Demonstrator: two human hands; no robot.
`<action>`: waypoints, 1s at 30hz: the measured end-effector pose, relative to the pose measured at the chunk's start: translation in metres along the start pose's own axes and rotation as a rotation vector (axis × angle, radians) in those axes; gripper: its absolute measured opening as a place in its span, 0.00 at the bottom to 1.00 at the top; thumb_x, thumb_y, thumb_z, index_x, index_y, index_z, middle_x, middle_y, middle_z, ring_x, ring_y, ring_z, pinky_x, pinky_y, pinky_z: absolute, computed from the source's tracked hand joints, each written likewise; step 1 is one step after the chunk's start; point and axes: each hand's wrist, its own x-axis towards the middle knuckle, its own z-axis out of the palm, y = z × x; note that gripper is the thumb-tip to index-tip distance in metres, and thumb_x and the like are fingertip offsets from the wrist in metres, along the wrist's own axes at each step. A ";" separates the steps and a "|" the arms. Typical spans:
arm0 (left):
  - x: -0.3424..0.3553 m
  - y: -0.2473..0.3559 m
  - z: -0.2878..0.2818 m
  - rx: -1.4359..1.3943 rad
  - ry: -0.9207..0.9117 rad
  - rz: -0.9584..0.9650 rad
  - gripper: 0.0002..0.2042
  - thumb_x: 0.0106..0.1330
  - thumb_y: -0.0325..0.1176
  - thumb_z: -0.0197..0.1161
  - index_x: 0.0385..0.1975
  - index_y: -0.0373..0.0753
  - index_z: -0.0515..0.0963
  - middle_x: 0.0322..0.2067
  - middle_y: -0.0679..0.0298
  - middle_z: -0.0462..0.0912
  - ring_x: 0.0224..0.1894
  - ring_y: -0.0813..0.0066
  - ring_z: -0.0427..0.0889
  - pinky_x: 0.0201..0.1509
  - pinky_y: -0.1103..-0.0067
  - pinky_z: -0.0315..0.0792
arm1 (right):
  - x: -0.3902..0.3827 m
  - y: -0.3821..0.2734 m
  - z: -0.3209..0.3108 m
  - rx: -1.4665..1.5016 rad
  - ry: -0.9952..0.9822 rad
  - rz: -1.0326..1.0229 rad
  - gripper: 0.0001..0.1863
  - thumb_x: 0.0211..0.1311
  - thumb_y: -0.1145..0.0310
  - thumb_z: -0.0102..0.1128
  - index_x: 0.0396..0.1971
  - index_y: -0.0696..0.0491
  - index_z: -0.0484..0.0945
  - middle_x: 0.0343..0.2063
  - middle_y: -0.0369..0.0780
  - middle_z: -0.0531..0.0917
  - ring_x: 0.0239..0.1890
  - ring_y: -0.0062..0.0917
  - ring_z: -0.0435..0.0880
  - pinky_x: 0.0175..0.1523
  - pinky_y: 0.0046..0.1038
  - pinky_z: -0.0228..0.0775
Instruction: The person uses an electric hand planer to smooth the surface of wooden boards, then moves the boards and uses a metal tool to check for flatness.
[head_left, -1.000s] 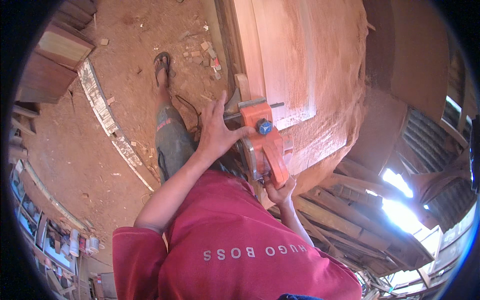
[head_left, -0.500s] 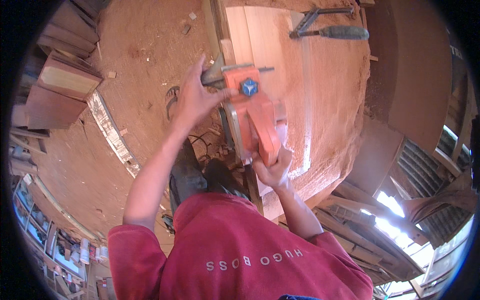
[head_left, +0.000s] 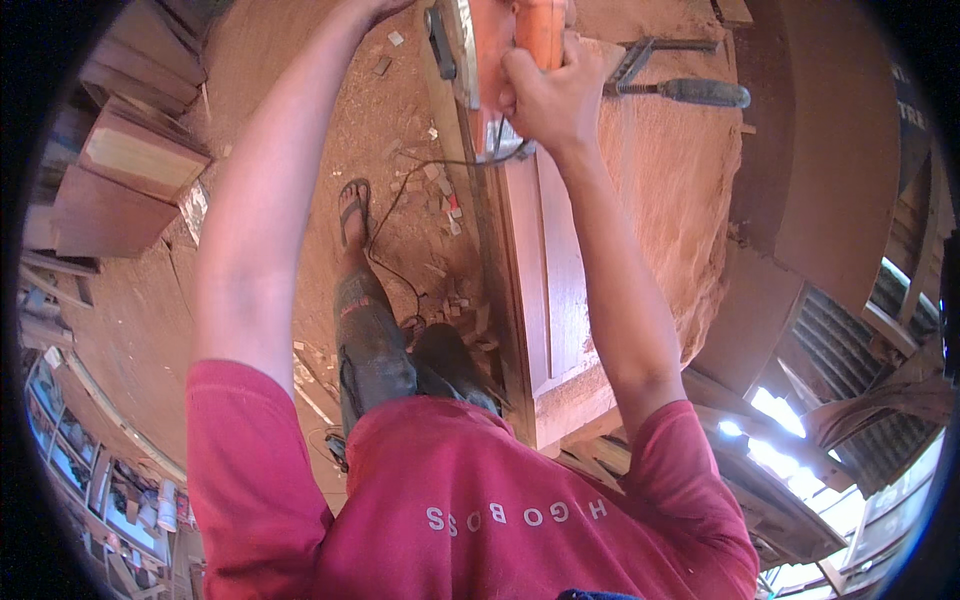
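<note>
An orange electric hand planer (head_left: 490, 50) lies along the left edge of the workbench at the top of the view, its front cut off by the frame. My right hand (head_left: 555, 95) is wrapped round its rear handle. Of my left hand (head_left: 382, 6) only a sliver shows at the top edge, left of the planer, and its fingers are out of sight. Beneath and behind the planer runs a wooden panel (head_left: 555, 265) with a long groove. A black cord (head_left: 440, 161) trails from the planer's rear down toward the floor.
A clamp with a dark handle (head_left: 705, 93) sits on the bench's far side. Thick sawdust covers the benchtop (head_left: 670, 220). Offcuts (head_left: 440, 185) litter the floor beside my sandalled foot (head_left: 353, 208). Boards (head_left: 130, 150) are stacked at far left; large sheets (head_left: 835, 130) stand at right.
The planer has moved forward, away from me, along the panel, with both arms stretching out after it. My left hand has mostly left the view. More of the panel and the cord now shows.
</note>
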 end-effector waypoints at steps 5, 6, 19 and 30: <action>-0.070 -0.047 0.047 0.021 0.228 0.131 0.36 0.45 0.56 0.80 0.42 0.27 0.80 0.34 0.58 0.85 0.35 0.72 0.81 0.40 0.73 0.77 | -0.086 0.024 -0.011 0.070 0.077 -0.021 0.15 0.46 0.64 0.65 0.31 0.60 0.79 0.27 0.49 0.82 0.29 0.38 0.83 0.36 0.36 0.75; -0.104 -0.050 0.056 0.003 0.219 0.139 0.35 0.45 0.55 0.80 0.42 0.27 0.81 0.33 0.59 0.85 0.34 0.73 0.81 0.39 0.73 0.76 | -0.125 0.027 -0.021 0.039 0.068 -0.017 0.15 0.46 0.64 0.65 0.31 0.59 0.79 0.27 0.49 0.83 0.29 0.38 0.83 0.36 0.37 0.75; -0.600 0.002 0.196 0.106 -0.155 -0.029 0.50 0.39 0.56 0.80 0.59 0.26 0.71 0.48 0.47 0.76 0.52 0.50 0.72 0.62 0.63 0.66 | -0.628 0.114 -0.150 -0.250 -0.003 0.309 0.14 0.42 0.72 0.66 0.32 0.59 0.80 0.23 0.43 0.82 0.26 0.37 0.85 0.33 0.33 0.75; -0.471 0.005 0.154 0.081 -0.055 -0.043 0.47 0.41 0.53 0.81 0.59 0.28 0.72 0.49 0.47 0.78 0.55 0.52 0.73 0.62 0.65 0.66 | -0.477 0.080 -0.118 -0.114 -0.018 0.213 0.14 0.44 0.72 0.66 0.34 0.59 0.80 0.22 0.43 0.82 0.25 0.28 0.84 0.33 0.29 0.75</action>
